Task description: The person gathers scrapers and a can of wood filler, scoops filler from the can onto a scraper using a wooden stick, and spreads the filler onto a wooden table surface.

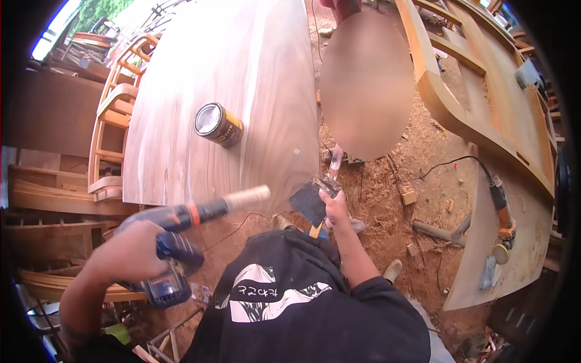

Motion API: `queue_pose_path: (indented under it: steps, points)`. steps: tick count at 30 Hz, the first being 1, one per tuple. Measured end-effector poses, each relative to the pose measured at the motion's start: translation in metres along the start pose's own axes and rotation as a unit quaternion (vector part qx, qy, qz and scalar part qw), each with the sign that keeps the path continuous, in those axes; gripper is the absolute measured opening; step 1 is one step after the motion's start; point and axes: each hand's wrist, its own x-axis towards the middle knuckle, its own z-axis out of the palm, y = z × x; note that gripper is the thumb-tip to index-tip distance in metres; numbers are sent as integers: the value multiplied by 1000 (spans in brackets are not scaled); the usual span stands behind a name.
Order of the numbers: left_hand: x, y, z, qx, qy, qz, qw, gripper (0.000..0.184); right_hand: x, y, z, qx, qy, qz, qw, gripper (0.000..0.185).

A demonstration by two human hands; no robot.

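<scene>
Black lettered shirt [284, 296] covers me. My left grip [130, 251] wraps a blue tool [206, 212], right grip [336, 207] a dark scraper [309, 204]; a can [225, 129] reads "ITE".

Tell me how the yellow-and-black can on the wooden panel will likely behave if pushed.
The can looks stiff-walled, so it should probably keep its shape. Standing squat on the smooth-looking panel, it may slide before tipping. Its round side suggests it could roll if knocked over.
</scene>
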Motion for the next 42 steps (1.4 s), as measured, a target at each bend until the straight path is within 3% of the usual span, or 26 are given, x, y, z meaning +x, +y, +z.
queue_pose_path:
  steps: [3,7,9,10,14,17,21,26,33,34,40,42]
  points:
    - [-5,8,-20,-198,32,-85,976,27,0,-4,-1,-2,-6,41,999,36]
    - [-11,-8,-8,5,194,-135,972,33,-5,-12,-2,-32,-19,49,998,38]
    - [-10,-4,0,112,277,-94,950,21,-10,-20,-1,-95,-19,58,994,39]
    - [-10,7,-7,65,191,-136,970,24,-14,-20,-3,-97,-27,68,993,39]
    - [-18,30,1,-2,90,-139,986,25,-34,-29,-6,-103,-32,94,990,41]
    - [-21,46,15,105,-9,-133,986,21,-38,-10,-14,-33,5,77,996,42]
    - [-28,40,34,109,-20,-151,982,17,-37,4,-21,27,13,41,999,41]
    - [-40,10,38,110,10,-173,979,15,-39,9,-23,-29,-1,28,999,46]
    - [-51,-96,43,67,31,-199,977,18,-59,16,29,-60,-19,29,998,49]
    - [-56,-119,46,91,49,-163,981,17,-62,19,44,-56,-25,27,998,49]
    - [-83,-269,79,5,87,-175,981,14,-73,47,126,-187,-94,-9,978,58]
    - [-94,-310,85,-10,114,-184,976,13,-80,52,148,-185,-106,28,977,59]
